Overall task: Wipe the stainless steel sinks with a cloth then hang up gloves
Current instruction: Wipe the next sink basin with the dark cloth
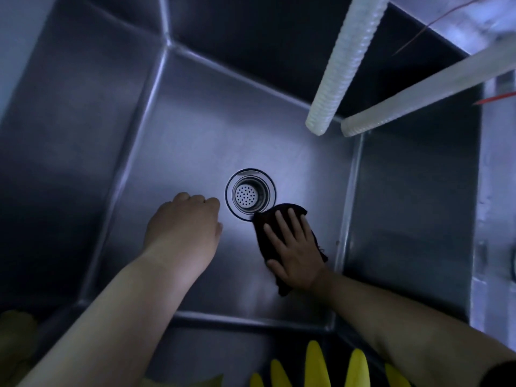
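Note:
I look straight down into a deep stainless steel sink [195, 129]. My right hand [293, 247] lies flat with spread fingers on a dark cloth [280, 212], pressing it on the sink floor just right of the round drain strainer [249, 193]. My left hand [184, 227] hovers over the floor left of the drain, fingers curled under and holding nothing that I can see. Yellow glove fingers [315, 364] poke up at the bottom edge, over the near sink rim. Another yellow glove [16, 339] sits at the lower left corner.
Two ribbed translucent hoses [346, 60] [435, 88] hang down into the upper right of the basin, ends open above the floor. A steel ledge [497, 219] borders the sink on the right. A thin red wire [435, 22] runs at the top right.

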Motion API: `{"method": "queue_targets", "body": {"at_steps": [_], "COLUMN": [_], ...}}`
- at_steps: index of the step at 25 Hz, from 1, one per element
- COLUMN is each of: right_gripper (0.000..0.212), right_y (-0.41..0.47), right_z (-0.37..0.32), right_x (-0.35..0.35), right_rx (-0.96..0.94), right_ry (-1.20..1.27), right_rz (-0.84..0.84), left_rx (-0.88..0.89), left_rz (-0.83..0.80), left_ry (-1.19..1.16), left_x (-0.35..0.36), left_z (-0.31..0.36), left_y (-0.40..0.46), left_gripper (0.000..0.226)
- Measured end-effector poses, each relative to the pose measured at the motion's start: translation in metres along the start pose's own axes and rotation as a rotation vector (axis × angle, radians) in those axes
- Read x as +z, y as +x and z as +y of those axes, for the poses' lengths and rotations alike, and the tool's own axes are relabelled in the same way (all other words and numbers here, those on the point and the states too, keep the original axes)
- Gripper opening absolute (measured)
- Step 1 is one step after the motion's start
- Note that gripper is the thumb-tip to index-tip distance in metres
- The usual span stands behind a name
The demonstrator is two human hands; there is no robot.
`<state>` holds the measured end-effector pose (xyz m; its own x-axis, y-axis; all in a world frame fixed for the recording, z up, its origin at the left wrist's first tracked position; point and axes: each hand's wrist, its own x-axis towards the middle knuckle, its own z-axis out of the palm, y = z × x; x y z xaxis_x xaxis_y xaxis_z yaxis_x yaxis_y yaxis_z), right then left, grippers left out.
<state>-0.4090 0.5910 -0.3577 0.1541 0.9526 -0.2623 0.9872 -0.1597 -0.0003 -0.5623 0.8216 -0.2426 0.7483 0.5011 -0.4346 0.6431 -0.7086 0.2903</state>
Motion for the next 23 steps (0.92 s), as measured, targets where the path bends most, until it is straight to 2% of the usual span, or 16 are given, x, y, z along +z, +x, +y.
{"method": "queue_targets", "body": {"at_steps": [3,10,13,17,20,23], "right_gripper": [0.074,0.072,0.074,0.066,0.066,0.064], "right_y": [0.027,0.167,0.203,0.195,0.171,0.14], "right_z": [0.024,0.08,0.093,0.116,0.125,0.115], "right_x": [-0.008,-0.041,-0.048,-0.045,-0.042,-0.034], "right_rx": [0.002,0.349,0.338,0.34,0.53,0.653], "right_ry": [0.018,0.091,0.102,0.183,0.241,0.169], "right_rz": [0.027,0.096,0.101,0.166,0.221,0.16], "left_rx": [0.043,0.058,0.052,0.032,0.04,0.042], "left_rz": [0.011,0.055,0.045,0.013,-0.004,-0.006], "left_ry": [0.035,0.053,0.061,0.056,0.055,0.037], "left_x": [0.002,0.004,0.007,0.009,0.011,0.011], "left_z": [0.003,0.003,-0.001,-0.003,-0.003,-0.003], "left_y": [-0.002,0.002,0.003,0.002,0.002,0.001], "left_gripper": [0.025,0.028,0.029,0.031,0.031,0.032]}}
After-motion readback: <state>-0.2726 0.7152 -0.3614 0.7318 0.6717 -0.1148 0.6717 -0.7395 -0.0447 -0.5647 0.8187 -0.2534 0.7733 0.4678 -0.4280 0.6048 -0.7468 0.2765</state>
